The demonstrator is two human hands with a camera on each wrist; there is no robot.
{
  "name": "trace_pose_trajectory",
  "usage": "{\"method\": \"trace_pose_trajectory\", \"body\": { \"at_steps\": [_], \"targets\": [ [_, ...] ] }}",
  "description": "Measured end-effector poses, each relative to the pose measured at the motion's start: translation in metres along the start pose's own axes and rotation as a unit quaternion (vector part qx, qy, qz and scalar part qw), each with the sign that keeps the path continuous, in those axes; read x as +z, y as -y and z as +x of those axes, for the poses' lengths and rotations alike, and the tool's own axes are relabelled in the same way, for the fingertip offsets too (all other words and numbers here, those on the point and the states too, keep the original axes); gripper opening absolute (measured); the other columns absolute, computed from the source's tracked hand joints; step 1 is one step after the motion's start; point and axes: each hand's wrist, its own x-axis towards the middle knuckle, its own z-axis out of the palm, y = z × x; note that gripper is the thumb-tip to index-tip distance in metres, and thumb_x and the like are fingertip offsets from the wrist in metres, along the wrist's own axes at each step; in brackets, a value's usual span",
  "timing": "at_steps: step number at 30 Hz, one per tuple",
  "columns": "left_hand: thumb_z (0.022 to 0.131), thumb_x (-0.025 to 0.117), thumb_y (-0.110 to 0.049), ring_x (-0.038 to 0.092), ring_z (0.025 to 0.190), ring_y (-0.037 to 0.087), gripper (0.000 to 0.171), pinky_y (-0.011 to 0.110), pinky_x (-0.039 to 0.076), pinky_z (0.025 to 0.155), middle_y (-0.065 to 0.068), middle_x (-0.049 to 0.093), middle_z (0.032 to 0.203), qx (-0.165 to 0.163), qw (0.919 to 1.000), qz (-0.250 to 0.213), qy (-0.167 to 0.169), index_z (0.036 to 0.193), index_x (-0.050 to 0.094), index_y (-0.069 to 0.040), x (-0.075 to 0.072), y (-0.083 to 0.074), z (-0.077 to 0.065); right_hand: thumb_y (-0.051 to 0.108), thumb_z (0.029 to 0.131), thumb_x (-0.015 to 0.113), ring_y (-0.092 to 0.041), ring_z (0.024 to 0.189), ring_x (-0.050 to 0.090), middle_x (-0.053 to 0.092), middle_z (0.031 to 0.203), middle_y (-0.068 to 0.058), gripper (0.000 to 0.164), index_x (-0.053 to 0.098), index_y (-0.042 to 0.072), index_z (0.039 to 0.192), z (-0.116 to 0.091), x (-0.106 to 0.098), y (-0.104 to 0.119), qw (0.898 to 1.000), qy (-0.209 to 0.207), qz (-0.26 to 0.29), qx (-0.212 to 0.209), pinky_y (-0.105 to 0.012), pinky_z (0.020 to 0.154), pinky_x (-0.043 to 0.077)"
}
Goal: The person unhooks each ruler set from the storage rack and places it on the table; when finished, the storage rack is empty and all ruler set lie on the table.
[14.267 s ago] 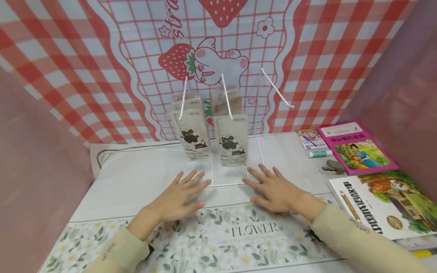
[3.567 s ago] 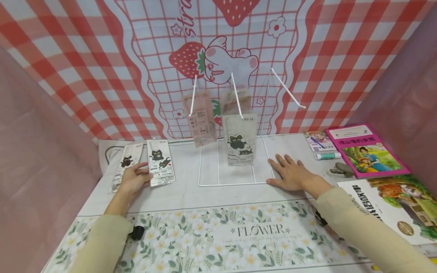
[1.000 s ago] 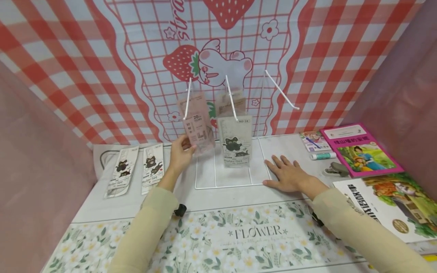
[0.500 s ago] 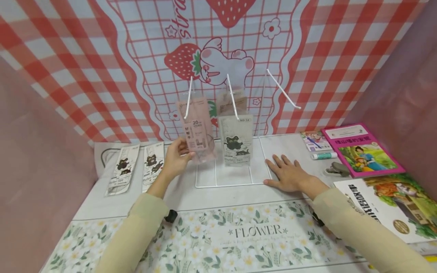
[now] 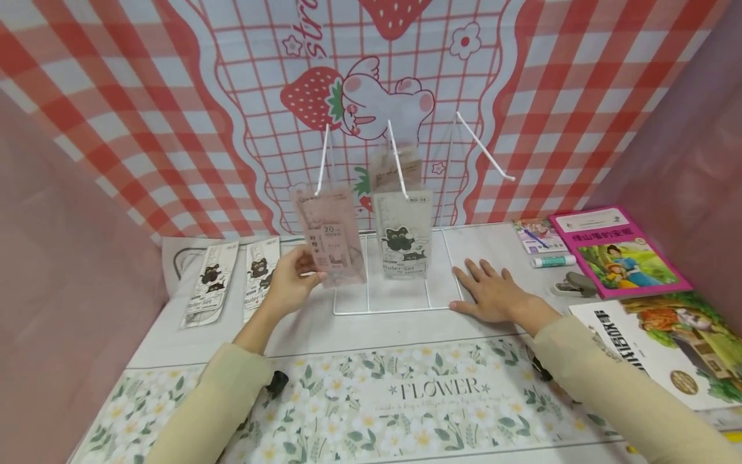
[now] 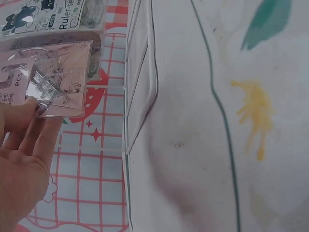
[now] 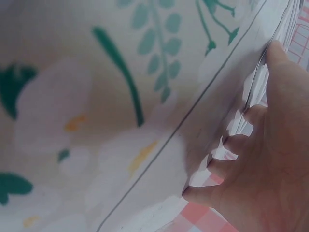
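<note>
My left hand (image 5: 292,283) pinches the lower left edge of a pink, clear-wrapped ruler set (image 5: 333,241), thumb in front and fingers behind. The pack hangs near the front tip of the left hook (image 5: 323,161) of a white wire rack (image 5: 400,312). In the left wrist view, the thumb lies on the clear pack (image 6: 72,92) over its rulers. Beside it, a ruler set with black cats (image 5: 402,238) hangs on the middle hook, with a brownish pack (image 5: 397,169) behind. My right hand (image 5: 493,293) rests with fingers spread at the right edge of the rack's base.
Two cat ruler sets, one further left (image 5: 211,283) and one nearer the rack (image 5: 261,267), lie on the table. The right hook (image 5: 485,148) is bare. To the right are a glue stick (image 5: 553,261), a grey stapler (image 5: 574,284), a pink book (image 5: 620,251) and a white book (image 5: 666,348).
Two cat ruler sets went from the left hook to the table at left. Over the last second, my left hand drew the pink pack forward along the hook. The right hand stayed put.
</note>
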Motion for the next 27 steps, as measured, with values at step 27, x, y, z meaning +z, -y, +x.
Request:
{"method": "trace_pose_trajectory", "body": {
  "at_steps": [27],
  "targets": [
    [0.081,0.068,0.009,0.070,0.098,0.016,0.055,0.023,0.062,0.084,0.028,0.064,0.118,-0.063,0.9952,-0.014,0.074,0.131,0.050,0.000,-0.039,0.021,-0.070,0.072,0.090,0.040,-0.049,0.147,0.014,0.015,0.162,-0.020,0.088,0.018,0.018,0.155,-0.002,0.002,-0.001,1.000,-0.007,0.002,0.005,-0.077,0.113,0.018]
  ]
}}
